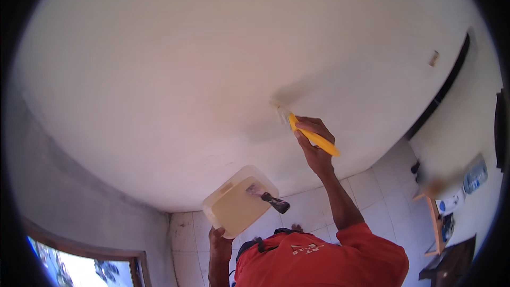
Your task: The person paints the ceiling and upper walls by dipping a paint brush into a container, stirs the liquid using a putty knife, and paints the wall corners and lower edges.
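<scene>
My right hand (314,135) is closed around the yellow handle of a putty knife (323,142). Its pale blade touches a broad white plastered surface (175,69), beside a greyish smear. Lower down, my left hand (219,236) grips the near corner of a shallow, cream-coloured plastic tub (234,212), tilted so its inside faces me. A second putty knife (273,201), with a dark handle, rests in the tub, its blade on the bottom and its handle sticking out over the right rim.
White tiles (382,191) line the area below the plaster. On the right are a dark strip (443,87), a wooden shelf (434,223) and a clear blue-tinted water bottle (474,174). A wood-framed window (95,266) stands at lower left.
</scene>
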A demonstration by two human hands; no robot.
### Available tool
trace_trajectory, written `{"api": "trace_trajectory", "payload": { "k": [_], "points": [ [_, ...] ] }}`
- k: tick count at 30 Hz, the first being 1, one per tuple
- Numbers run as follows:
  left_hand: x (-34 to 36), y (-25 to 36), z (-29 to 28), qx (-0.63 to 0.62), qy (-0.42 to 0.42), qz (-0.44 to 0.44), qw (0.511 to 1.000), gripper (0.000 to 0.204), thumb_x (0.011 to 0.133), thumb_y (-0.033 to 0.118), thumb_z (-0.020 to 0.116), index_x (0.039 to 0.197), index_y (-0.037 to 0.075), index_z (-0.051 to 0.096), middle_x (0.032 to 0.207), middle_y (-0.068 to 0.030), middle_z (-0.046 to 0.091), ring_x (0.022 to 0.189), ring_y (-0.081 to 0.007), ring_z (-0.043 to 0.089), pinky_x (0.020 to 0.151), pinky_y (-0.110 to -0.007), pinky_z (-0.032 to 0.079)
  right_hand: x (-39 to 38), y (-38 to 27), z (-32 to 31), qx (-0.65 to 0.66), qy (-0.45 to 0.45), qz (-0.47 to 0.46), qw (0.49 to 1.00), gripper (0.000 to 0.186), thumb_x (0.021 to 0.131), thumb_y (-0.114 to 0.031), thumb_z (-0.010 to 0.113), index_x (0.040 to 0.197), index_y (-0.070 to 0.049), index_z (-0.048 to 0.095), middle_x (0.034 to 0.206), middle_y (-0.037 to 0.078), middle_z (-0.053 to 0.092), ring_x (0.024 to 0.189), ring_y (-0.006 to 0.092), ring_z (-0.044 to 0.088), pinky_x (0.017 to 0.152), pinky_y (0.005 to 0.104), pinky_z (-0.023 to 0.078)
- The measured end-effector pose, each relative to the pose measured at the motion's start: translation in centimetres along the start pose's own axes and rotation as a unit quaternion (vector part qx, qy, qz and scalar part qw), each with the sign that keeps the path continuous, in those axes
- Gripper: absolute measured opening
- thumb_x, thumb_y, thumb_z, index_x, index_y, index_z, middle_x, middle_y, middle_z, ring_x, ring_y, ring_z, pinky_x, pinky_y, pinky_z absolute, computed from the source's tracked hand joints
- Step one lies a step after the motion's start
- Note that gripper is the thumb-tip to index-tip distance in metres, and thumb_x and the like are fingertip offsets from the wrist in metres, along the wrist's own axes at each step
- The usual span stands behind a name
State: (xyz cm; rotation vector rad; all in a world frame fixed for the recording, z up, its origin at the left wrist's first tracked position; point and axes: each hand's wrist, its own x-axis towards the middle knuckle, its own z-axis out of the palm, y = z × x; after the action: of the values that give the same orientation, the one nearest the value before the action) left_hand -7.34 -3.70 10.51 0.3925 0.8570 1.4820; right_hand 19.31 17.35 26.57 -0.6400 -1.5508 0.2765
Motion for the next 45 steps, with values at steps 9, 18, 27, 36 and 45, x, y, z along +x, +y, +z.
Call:
{"api": "trace_trajectory", "payload": {
  "k": [9, 18, 27, 36, 45],
  "points": [
    [-0.9, 0.2, 0.2, 0.020, 0.041, -0.024, 0.999, 0.074, 0.079, 0.031, 0.064, 0.141, -0.001, 0.038, 0.132, -0.0149, 0.054, 0.121, -0.0273, 0.056, 0.100, -0.043, 0.048, -2.9, -2.7, 0.5, 0.219, 0.014, 0.360, 0.907, 0.026, 0.088, -0.012, 0.069, 0.111, -0.001, 0.062, 0.100, 0.008, 0.063, 0.083, 0.0144, 0.062, 0.056, 0.0292, 0.053],
    [-1.6, 1.0, 1.6, -0.006, 0.036, -0.058, 0.998, 0.071, 0.080, 0.034, 0.064, 0.139, 0.000, 0.041, 0.131, -0.0135, 0.056, 0.120, -0.0267, 0.056, 0.102, -0.043, 0.046, -2.0, -3.3, 2.4, 0.257, 0.008, 0.459, 0.850, 0.025, 0.089, -0.016, 0.067, 0.109, -0.003, 0.061, 0.088, 0.005, 0.060, 0.070, 0.0145, 0.062, 0.051, 0.0289, 0.051],
    [-3.0, -0.9, 2.2, -0.013, 0.081, -0.009, 0.997, 0.068, 0.085, 0.033, 0.060, 0.142, 0.002, 0.041, 0.136, -0.0127, 0.054, 0.126, -0.0275, 0.052, 0.105, -0.047, 0.042, -0.2, -5.2, 1.9, 0.331, -0.044, 0.459, 0.823, 0.023, 0.088, -0.011, 0.068, 0.106, 0.001, 0.062, 0.085, 0.009, 0.063, 0.071, 0.0191, 0.066, 0.051, 0.0316, 0.057],
    [-2.8, -2.2, 2.9, -0.024, 0.106, 0.033, 0.994, 0.066, 0.087, 0.034, 0.058, 0.142, 0.002, 0.040, 0.135, -0.0126, 0.054, 0.124, -0.0266, 0.052, 0.103, -0.046, 0.044, -0.4, -3.7, 1.1, 0.371, -0.073, 0.454, 0.807, 0.025, 0.089, -0.015, 0.069, 0.106, 0.002, 0.063, 0.086, 0.012, 0.065, 0.070, 0.0211, 0.067, 0.053, 0.0334, 0.057],
    [-0.9, -2.1, 1.7, -0.006, 0.081, 0.009, 0.997, 0.065, 0.089, 0.035, 0.056, 0.142, 0.002, 0.039, 0.134, -0.0125, 0.053, 0.121, -0.0258, 0.053, 0.100, -0.045, 0.045, -0.3, -3.1, 0.8, 0.361, -0.086, 0.470, 0.801, 0.024, 0.091, -0.014, 0.067, 0.108, 0.002, 0.063, 0.089, 0.014, 0.067, 0.077, 0.0233, 0.069, 0.058, 0.0351, 0.058]
  ]
}}
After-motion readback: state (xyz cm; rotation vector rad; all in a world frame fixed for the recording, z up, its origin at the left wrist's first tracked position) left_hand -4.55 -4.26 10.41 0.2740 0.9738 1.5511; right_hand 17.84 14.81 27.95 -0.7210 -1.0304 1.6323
